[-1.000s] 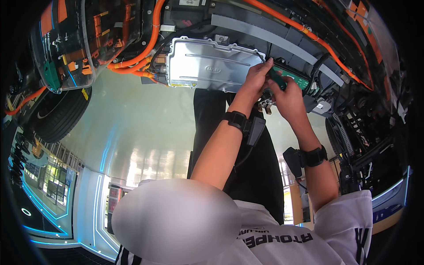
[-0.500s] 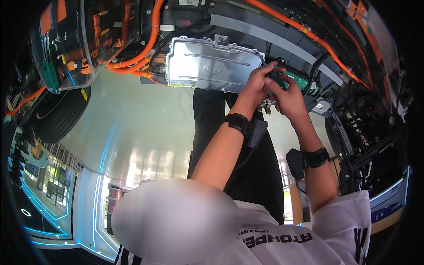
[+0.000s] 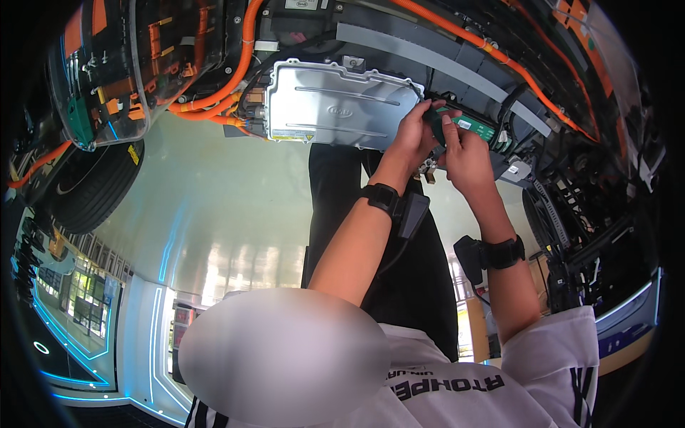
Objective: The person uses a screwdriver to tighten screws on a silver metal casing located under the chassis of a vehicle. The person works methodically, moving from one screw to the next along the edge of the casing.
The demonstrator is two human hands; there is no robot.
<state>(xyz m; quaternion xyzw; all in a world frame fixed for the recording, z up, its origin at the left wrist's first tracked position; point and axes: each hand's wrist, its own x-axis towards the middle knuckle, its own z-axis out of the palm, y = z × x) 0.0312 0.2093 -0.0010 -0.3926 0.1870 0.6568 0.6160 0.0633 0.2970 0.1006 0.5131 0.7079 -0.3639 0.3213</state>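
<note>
My left hand (image 3: 408, 137) is curled at the right end of a silver metal housing (image 3: 335, 107), its fingers round a small dark green piece (image 3: 437, 125). From the right, my right hand (image 3: 467, 158) pinches at the same piece, thumb raised along it and fingers bent. The palms hide most of this piece, and its kind does not show. Just beyond the hands lies a green circuit board (image 3: 477, 130) with a white label. Small metal fittings (image 3: 428, 172) stick out below, between my wrists.
Thick orange cables (image 3: 246, 57) run beside the housing, and another orange cable (image 3: 492, 50) crosses the upper right. A grey metal strip (image 3: 442, 53) curves behind the housing. A tyre (image 3: 96, 182) stands at the left, with dark framework (image 3: 578, 214) at the right.
My right hand has shifted slightly left and its thumb has straightened upward over the dark green piece. The left fingers have drawn in a little. More of the circuit board shows.
</note>
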